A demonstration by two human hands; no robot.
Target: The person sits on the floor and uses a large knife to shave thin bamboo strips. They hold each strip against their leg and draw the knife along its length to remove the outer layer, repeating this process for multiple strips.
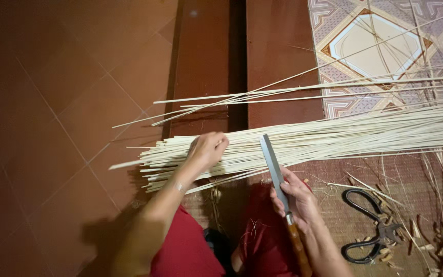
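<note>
Black scissors (373,225) lie among shavings beside pale, thin strips (334,136). Left hand (207,150) grips the strips; right hand (296,197) clasps a flat-bladed, wooden-handled knife (274,166).

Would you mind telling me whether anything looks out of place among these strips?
A few thin pale bamboo strips lie splayed above the neat bundle of pale strips under the left hand, crossing at angles. Shavings litter the mat around the black scissors.

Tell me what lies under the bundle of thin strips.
Under the bundle of strips show red floor tiles at left and a woven mat at right. The left hand rests on top; the floor directly beneath is covered.
</note>
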